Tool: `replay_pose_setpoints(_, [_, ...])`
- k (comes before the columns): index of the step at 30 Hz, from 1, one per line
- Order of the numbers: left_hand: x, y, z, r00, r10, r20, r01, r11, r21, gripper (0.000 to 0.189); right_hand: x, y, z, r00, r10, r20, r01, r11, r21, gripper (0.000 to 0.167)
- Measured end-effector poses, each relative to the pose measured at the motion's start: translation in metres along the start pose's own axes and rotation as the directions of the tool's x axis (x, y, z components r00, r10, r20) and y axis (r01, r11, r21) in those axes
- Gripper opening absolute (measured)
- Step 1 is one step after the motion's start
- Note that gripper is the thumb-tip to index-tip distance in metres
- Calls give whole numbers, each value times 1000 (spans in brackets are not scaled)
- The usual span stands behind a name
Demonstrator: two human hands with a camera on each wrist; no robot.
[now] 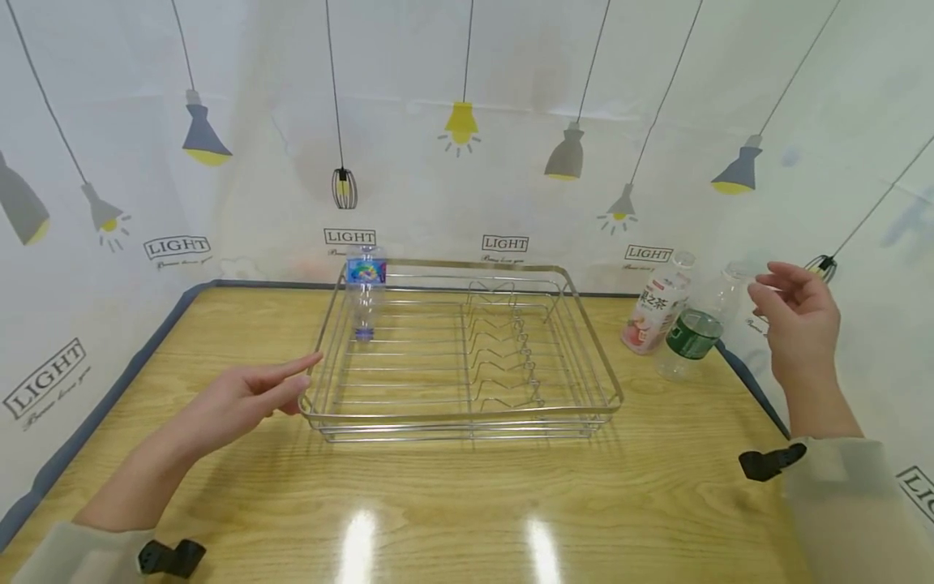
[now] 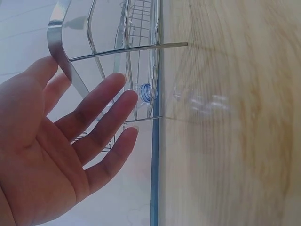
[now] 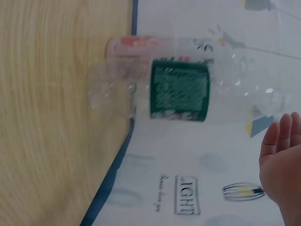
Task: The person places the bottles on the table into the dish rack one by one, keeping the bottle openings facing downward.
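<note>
Your worktop (image 1: 452, 503) fills the lower frame, one wire rack (image 1: 438, 418) lengthwise left-right at centre. Three bottles: green-labelled (image 1: 696, 334) and pink-labelled (image 1: 654, 308) at right, necks toward upper right; blue-labelled (image 1: 366, 280) in the rack's upper left, cap pointing down-frame. Your left hand (image 1: 251, 397), fingers apart, meets the rack's left rim; your right hand's (image 1: 801, 320) fingers curl loosely together beside the green-labelled bottle
</note>
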State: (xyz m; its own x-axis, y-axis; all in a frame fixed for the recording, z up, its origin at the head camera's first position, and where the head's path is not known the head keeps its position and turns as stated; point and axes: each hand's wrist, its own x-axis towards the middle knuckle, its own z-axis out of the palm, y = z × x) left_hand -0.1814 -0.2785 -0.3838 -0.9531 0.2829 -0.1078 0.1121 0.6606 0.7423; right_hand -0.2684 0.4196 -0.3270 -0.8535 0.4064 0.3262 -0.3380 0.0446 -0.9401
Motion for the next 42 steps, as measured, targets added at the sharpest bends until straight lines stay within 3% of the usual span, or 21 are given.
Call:
replay_pose_setpoints(4, [2, 1, 1, 1000, 0, -13, 0, 1000, -9, 55, 4, 12, -13, 994, 77, 82, -69, 993, -94, 43])
replay_pose_setpoints(11, [3, 1, 3, 999, 21, -39, -21, 1000, 6, 55, 11, 38, -31, 963, 161, 218, -122, 976, -181, 59])
replay_pose_setpoints(13, [3, 0, 3, 999, 34, -40, -34, 999, 13, 56, 13, 43, -34, 947, 201, 249, -137, 957, -254, 70])
replay_pose_setpoints(16, [1, -1, 3, 998, 50, -41, -50, 999, 17, 57, 15, 50, -35, 928, 256, 270, -126, 899, -419, 85])
replay_pose_setpoints(20, [0, -1, 3, 998, 47, -37, -46, 999, 24, 55, 17, 56, -34, 917, 285, 279, -106, 848, -519, 89])
replay_pose_setpoints(31, [-1, -2, 3, 999, 49, -19, -48, 998, 27, 53, 15, 58, -26, 909, 244, 336, -11, 823, -568, 82])
replay_pose_setpoints(42, [0, -4, 3, 999, 44, -26, -43, 998, 35, 52, 14, 50, -20, 907, 257, 334, -34, 836, -548, 75])
